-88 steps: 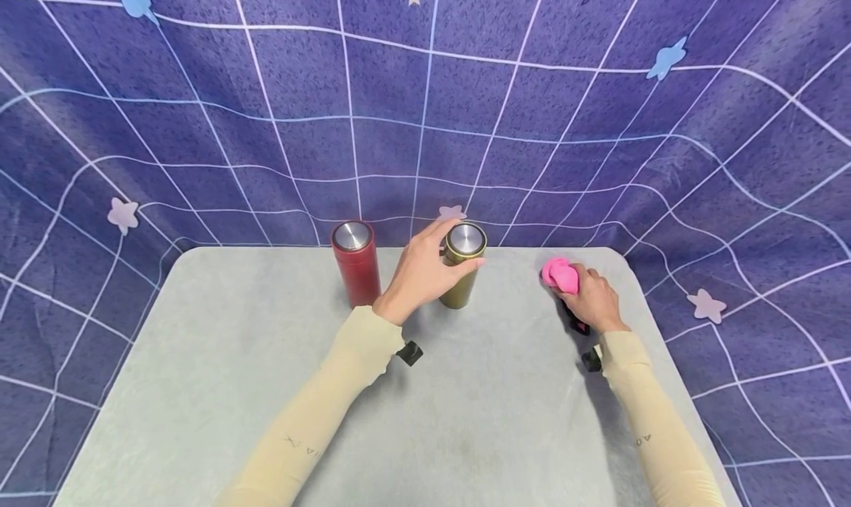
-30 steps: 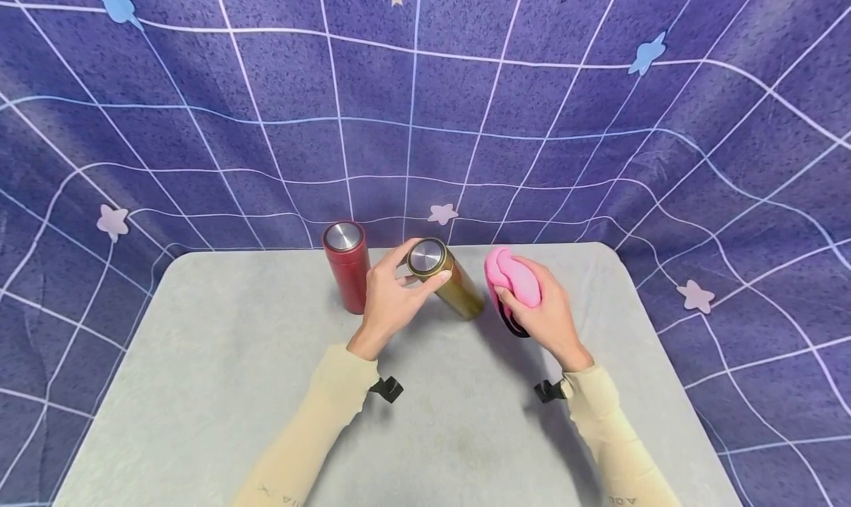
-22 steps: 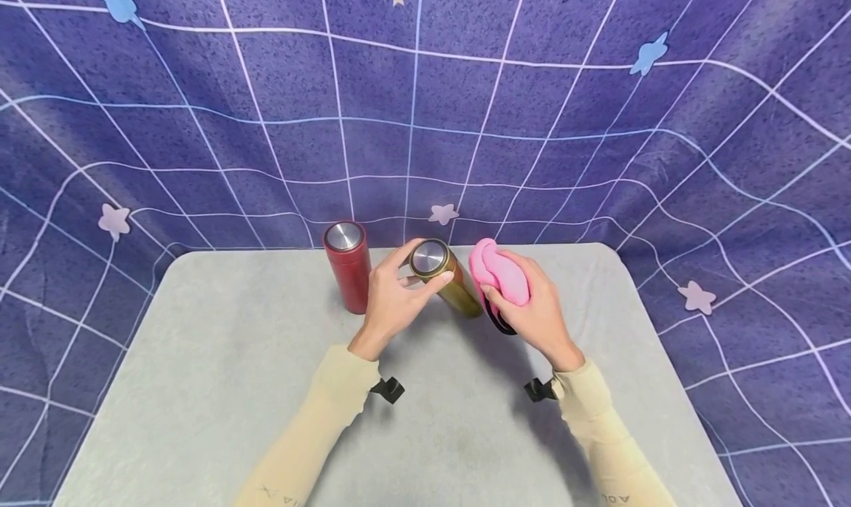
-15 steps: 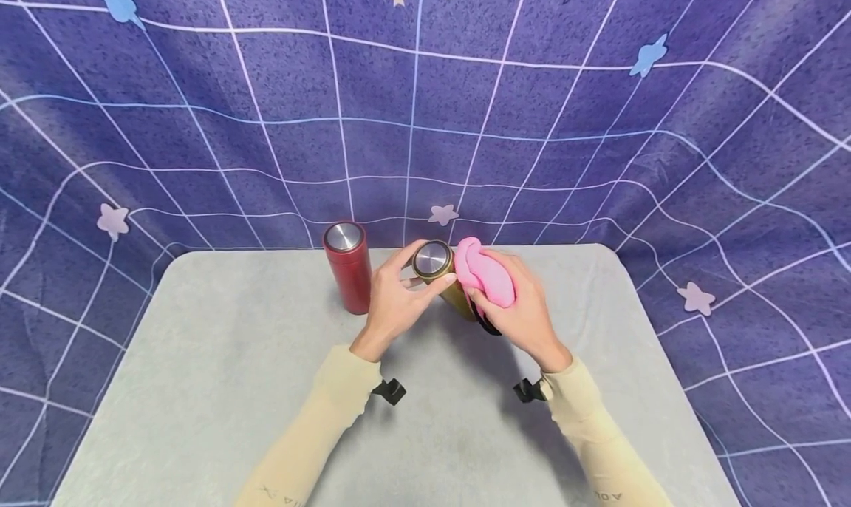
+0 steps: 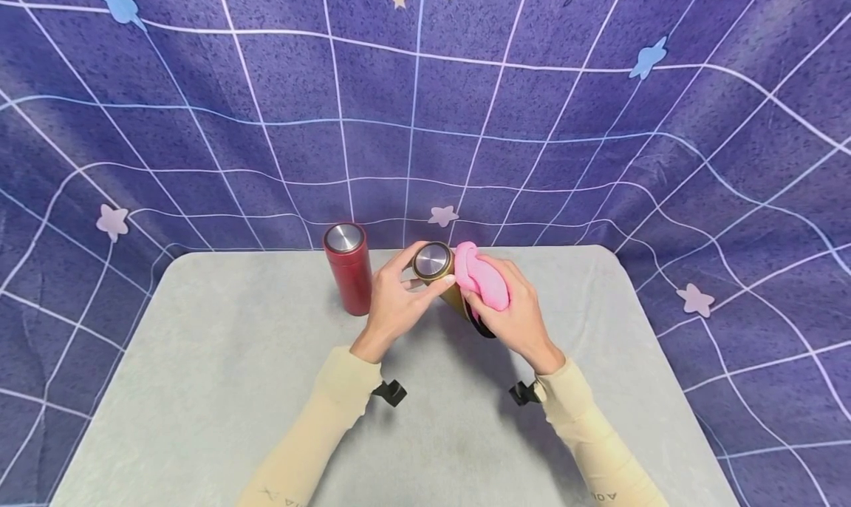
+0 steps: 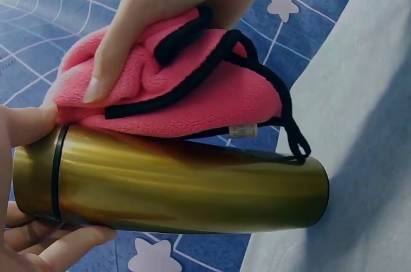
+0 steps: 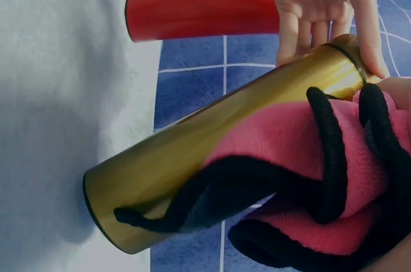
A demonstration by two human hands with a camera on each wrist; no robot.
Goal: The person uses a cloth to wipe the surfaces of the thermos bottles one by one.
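Observation:
A gold thermos flask (image 6: 186, 185) with a steel-topped lid leans toward the left in the head view. My left hand (image 5: 392, 296) grips it round the lid end, thumb on one side and fingers on the other. My right hand (image 5: 521, 311) holds a bunched pink towel (image 5: 487, 281) with black edging and a hanging loop. The towel touches the flask's right side just below the lid, and its loop hangs along the gold body in the right wrist view. Whether the flask's base touches the table, I cannot tell.
To the left of my left hand, a red thermos flask (image 5: 351, 279) stands upright on the grey table (image 5: 219, 359). Behind the table hangs a blue curtain (image 5: 279, 145) with white lines and stars. Black wrist cameras sit under both sleeves.
My right hand has lifted the towel from the table's right side and brought it left against the gold flask. My left hand has tilted that flask leftward. The red flask stays put.

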